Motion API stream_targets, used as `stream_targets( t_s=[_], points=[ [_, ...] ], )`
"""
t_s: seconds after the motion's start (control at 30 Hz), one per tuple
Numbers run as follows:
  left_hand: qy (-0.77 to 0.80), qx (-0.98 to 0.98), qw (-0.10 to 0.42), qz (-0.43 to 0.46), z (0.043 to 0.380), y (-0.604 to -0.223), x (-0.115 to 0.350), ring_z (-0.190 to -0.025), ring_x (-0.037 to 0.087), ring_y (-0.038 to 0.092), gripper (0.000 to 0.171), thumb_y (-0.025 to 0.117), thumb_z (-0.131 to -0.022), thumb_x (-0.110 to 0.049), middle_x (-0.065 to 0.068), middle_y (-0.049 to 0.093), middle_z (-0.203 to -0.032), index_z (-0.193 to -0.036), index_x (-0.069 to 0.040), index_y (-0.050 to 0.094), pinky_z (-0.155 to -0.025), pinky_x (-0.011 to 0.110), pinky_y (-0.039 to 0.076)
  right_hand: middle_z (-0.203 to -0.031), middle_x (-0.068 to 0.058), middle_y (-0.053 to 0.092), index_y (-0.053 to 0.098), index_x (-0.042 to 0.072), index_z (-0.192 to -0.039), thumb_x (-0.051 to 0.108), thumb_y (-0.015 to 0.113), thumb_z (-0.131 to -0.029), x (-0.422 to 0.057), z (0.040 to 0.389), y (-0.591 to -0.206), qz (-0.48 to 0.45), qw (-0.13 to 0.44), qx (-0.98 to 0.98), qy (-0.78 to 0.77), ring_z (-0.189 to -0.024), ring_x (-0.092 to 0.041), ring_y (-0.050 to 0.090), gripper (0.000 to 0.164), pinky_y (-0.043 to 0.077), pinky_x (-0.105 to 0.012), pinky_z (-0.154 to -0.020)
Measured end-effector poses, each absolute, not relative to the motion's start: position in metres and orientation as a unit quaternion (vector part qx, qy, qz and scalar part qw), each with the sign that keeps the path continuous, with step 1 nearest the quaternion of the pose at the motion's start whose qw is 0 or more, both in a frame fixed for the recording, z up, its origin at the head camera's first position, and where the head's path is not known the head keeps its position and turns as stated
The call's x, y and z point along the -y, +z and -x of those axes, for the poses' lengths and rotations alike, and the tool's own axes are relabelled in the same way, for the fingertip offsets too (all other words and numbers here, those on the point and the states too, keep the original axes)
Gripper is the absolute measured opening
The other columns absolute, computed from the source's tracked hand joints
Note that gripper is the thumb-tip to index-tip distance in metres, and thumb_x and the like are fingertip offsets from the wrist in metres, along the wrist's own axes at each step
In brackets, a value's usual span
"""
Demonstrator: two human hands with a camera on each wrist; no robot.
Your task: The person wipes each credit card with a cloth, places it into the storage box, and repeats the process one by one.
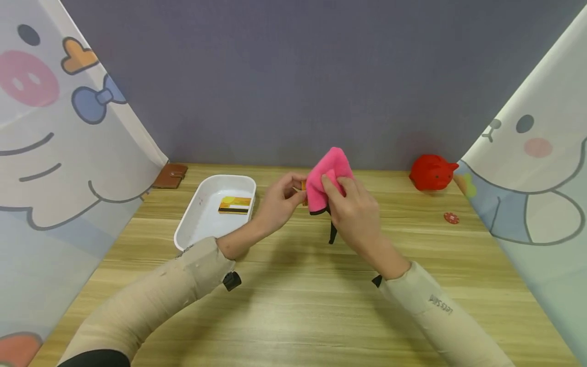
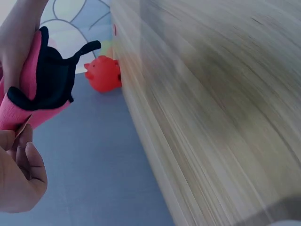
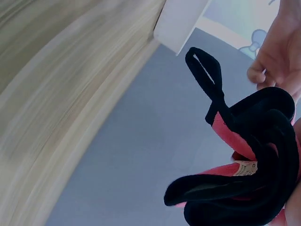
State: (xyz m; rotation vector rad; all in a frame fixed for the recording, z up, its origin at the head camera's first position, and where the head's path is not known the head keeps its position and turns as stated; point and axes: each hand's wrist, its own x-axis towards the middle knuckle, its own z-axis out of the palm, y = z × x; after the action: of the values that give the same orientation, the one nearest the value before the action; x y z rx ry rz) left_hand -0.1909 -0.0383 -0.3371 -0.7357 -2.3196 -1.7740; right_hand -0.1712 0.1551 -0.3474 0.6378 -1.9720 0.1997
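My right hand (image 1: 355, 209) grips a bunched pink cloth (image 1: 332, 165) with black trim and a black hanging loop (image 3: 205, 70), raised above the table. A small pale label (image 3: 245, 168) shows among its folds in the right wrist view. Just left of the cloth, my left hand (image 1: 278, 201) pinches a thin orange card (image 1: 304, 186) between thumb and fingers. The cloth covers most of that card, leaving an edge visible. In the left wrist view, the left hand (image 2: 21, 172) is close against the pink fabric (image 2: 51, 115).
A white tray (image 1: 192, 224) holding a gold card (image 1: 235, 205) with a dark stripe stands left. Behind it lies a brown wallet (image 1: 170, 176). A red piggy bank (image 1: 432, 172) and a red poker chip (image 1: 451, 218) are at the right. A grey panel (image 1: 284, 86) bounds the table's back.
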Motion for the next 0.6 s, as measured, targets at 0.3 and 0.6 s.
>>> stream_targets(
  t_s=[0.3,0.6],
  points=[
    [-0.555,0.794,0.061,0.241,0.193,-0.338,0.067,-0.06,0.015,0.045,0.034,0.066,-0.098,-0.013,0.008,0.066,-0.091,-0.131,-0.013,0.059,-0.054,0.024,0.037,-0.094,-0.018,0.069,0.073,0.013,-0.115,0.011,0.063,-0.096,-0.18,0.181,-0.349,-0.204,0.513,0.83,0.085,-0.073,-0.036,0.064,0.022,0.05,-0.045,-0.044],
    [-0.517,0.814,0.073,0.255,0.195,-0.328,0.082,-0.068,0.017,0.053,0.027,0.06,-0.102,-0.021,0.007,0.068,-0.092,-0.126,-0.012,0.068,-0.059,0.026,0.043,-0.095,-0.017,0.066,0.072,0.013,-0.116,0.013,0.062,-0.097,-0.192,0.178,-0.345,-0.187,0.505,0.837,0.103,-0.074,-0.035,0.06,0.021,0.049,-0.049,-0.046]
  ],
)
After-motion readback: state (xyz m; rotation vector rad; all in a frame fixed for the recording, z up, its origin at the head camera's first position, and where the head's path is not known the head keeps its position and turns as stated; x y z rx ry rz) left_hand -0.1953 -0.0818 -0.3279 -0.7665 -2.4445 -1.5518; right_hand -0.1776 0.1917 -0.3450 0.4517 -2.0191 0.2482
